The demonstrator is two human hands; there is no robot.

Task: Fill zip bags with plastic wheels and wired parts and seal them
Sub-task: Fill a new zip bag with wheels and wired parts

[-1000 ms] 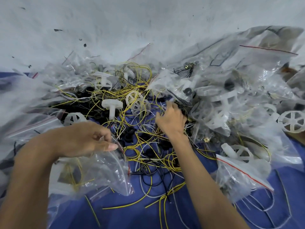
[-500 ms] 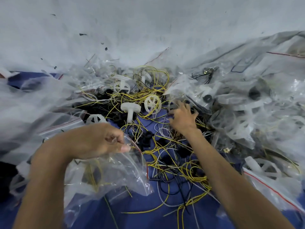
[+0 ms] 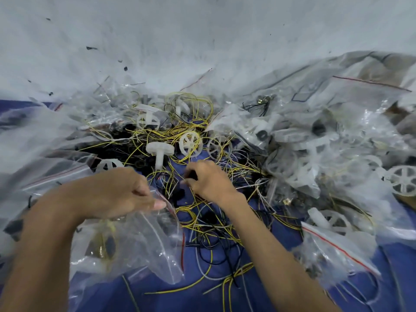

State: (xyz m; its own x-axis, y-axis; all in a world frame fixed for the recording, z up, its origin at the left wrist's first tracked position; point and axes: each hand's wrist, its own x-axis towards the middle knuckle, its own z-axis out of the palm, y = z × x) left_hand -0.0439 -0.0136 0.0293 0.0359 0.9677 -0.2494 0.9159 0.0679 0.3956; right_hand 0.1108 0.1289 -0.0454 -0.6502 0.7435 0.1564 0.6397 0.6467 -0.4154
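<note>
My left hand (image 3: 117,192) grips the mouth of a clear zip bag (image 3: 144,242) with a red seal line; some yellow-wired parts sit inside it. My right hand (image 3: 209,181) is just right of the bag mouth, fingers curled and pinching a small dark wired part from the tangle of yellow, black and white wires (image 3: 209,217). White plastic wheels lie beyond the hands: one on a stem (image 3: 159,152), a spoked one (image 3: 190,143), another (image 3: 148,121) farther back.
Heaps of filled and empty clear zip bags (image 3: 315,140) crowd the right and the left (image 3: 40,140). A loose wheel (image 3: 404,182) lies far right. Everything rests on a blue cloth (image 3: 202,296) against a grey wall (image 3: 202,41).
My right hand has drawn back from the far pile toward the bag mouth, now pinching a dark part. The left hand keeps holding the bag.
</note>
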